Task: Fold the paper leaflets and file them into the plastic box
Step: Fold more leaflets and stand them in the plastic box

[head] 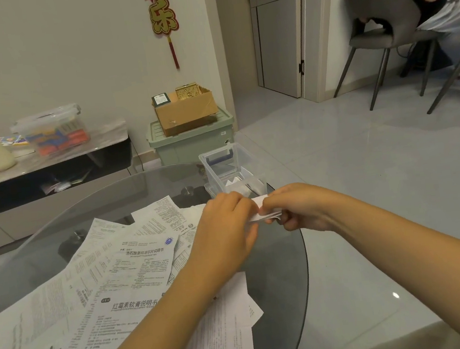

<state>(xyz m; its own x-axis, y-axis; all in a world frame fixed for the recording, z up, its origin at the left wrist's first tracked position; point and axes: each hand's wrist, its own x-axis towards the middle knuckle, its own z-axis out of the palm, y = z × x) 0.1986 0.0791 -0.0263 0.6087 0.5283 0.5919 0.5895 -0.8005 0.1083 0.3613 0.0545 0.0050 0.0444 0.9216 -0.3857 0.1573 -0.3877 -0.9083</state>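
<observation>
My left hand [230,223] and my right hand [298,208] meet above the round glass table [279,269], both pinching a small folded white leaflet [264,209] between their fingertips. Just behind the hands stands the clear plastic box [230,171], open, with folded papers lying inside. Several unfolded printed leaflets [125,272] are spread over the left part of the table, partly under my left forearm.
A low dark side table [50,169] at the left carries a clear lidded container and pale objects. A green crate [190,141] with a cardboard box on top stands by the wall. At the far right a person sits on a grey chair [377,14].
</observation>
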